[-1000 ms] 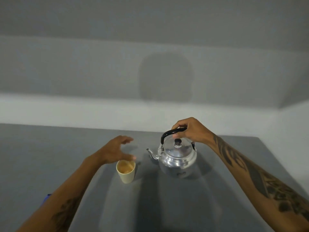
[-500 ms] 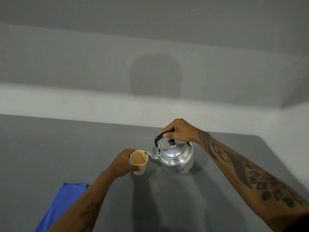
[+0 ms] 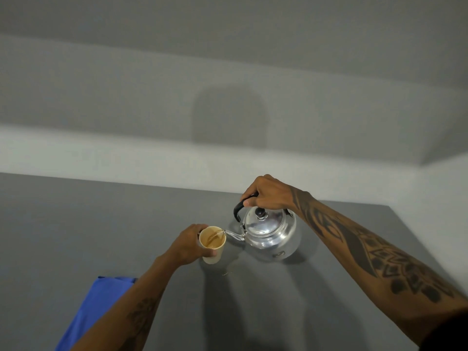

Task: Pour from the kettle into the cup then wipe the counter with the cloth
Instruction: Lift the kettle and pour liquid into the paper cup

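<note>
A shiny metal kettle with a black handle and lid knob is tilted to the left above the grey counter. My right hand grips its handle from above. Its spout reaches the rim of a pale yellow cup, and liquid runs from the spout into the cup. My left hand is wrapped around the cup's left side and holds it just above the counter. A blue cloth lies on the counter at the lower left, partly hidden by my left forearm.
Small drops and a speck mark the counter below the cup. A pale wall ledge runs along the counter's back edge. The counter's right edge slants down past my right forearm.
The kettle has tipped further to the left, and liquid now runs from its spout into the cup. My left hand, open above the cup one second ago, has closed around it.
</note>
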`<state>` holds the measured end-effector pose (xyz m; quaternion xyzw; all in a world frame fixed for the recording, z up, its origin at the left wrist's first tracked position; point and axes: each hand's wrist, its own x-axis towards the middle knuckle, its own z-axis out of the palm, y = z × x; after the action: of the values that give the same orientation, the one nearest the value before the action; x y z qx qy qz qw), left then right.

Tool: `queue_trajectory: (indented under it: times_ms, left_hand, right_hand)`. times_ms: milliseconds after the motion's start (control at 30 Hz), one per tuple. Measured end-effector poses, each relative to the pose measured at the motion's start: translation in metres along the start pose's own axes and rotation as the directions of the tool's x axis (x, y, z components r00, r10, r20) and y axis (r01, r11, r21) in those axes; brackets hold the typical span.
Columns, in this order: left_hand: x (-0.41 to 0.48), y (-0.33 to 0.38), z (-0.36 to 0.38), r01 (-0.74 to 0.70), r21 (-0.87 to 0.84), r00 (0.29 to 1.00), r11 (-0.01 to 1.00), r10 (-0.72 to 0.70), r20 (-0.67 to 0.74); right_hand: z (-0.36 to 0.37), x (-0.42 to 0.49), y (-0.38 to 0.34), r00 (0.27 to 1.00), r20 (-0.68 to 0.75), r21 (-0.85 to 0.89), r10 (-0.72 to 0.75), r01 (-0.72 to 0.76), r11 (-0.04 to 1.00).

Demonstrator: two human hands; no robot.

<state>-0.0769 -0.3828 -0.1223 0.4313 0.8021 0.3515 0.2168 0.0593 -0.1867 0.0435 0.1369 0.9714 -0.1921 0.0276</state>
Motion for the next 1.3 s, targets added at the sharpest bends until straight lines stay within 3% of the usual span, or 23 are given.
queue_trajectory:
  times_ms: [1300]
  left_hand:
    - [0.007, -0.006, 0.000, -0.005, -0.014, 1.000, 1.000, 0.005, -0.007]
  right_hand:
    - [-0.021, 0.000, -0.006, 0.999, 0.040, -0.067, 0.006, -0.003, 0.998]
